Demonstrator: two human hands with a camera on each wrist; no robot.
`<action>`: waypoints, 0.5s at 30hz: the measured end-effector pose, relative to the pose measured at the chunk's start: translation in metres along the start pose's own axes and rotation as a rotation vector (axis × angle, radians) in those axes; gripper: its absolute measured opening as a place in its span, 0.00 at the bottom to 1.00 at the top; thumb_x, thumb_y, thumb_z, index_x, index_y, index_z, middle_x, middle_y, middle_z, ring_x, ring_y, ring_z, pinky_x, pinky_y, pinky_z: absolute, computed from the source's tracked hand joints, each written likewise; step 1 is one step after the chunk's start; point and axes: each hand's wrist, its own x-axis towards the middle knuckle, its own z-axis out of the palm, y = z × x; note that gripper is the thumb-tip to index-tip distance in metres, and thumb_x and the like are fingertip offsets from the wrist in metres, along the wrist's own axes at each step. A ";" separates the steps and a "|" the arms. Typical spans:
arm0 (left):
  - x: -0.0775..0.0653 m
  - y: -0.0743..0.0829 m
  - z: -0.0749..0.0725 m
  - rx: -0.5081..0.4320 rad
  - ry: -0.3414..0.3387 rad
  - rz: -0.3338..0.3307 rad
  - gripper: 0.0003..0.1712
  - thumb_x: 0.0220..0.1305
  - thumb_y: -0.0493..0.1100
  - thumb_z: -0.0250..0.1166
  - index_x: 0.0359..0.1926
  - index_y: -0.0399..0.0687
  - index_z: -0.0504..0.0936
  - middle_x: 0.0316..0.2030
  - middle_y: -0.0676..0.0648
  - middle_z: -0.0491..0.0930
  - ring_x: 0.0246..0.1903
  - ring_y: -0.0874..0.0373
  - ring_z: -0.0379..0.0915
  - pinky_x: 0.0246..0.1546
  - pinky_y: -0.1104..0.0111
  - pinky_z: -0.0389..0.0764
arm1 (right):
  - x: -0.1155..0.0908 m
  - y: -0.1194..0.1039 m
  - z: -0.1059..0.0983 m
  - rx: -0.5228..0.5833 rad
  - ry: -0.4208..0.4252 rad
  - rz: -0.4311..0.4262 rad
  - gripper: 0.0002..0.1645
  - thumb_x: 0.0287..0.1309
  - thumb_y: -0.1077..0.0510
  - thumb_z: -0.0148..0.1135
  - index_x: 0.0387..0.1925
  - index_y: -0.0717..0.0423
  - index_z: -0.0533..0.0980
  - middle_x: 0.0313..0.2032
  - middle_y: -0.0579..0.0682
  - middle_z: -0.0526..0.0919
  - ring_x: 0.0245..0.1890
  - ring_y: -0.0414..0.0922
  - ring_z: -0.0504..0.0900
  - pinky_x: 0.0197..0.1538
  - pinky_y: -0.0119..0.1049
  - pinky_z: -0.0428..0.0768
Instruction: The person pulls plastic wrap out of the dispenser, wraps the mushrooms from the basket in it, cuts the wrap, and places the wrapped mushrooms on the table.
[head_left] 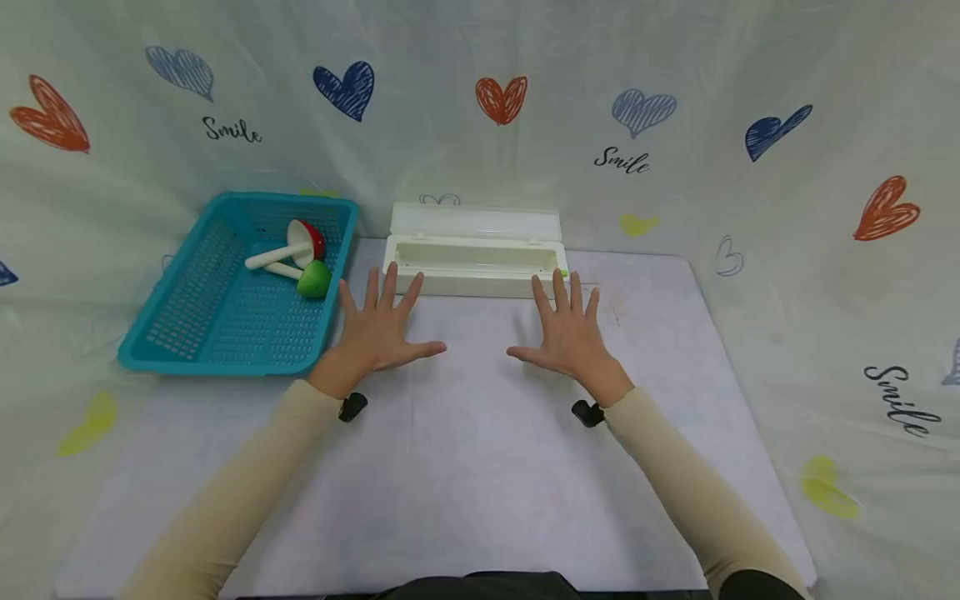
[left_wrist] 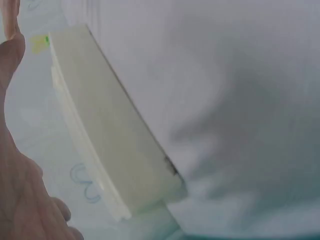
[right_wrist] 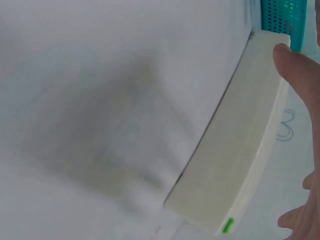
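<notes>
Both hands are spread over the white table, palms down and holding nothing. My left hand [head_left: 373,332] has its fingers splayed between the blue basket and the left end of a long white box [head_left: 465,285]. Opposite it, my right hand [head_left: 572,335] spreads its fingers in front of the box's right end. The box's lid [head_left: 476,222] stands raised at the back, and its long compartment shows bare. In the right wrist view a green mark [right_wrist: 228,225] is on one end of the box [right_wrist: 232,135]. The left wrist view shows the box's front side [left_wrist: 112,120].
A blue plastic basket [head_left: 225,368] stands at the left. Inside lie a red-capped toy mushroom [head_left: 306,242] and a green-capped one [head_left: 313,280]. A pale sheet [head_left: 427,158] printed with hearts hangs behind the white table [head_left: 480,467].
</notes>
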 end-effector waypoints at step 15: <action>0.057 -0.021 -0.036 -0.184 -0.063 0.173 0.71 0.55 0.72 0.71 0.84 0.59 0.34 0.82 0.36 0.30 0.80 0.31 0.23 0.70 0.25 0.41 | 0.058 0.031 -0.034 0.124 -0.072 -0.057 0.74 0.53 0.24 0.68 0.83 0.55 0.41 0.80 0.68 0.44 0.80 0.69 0.44 0.73 0.77 0.45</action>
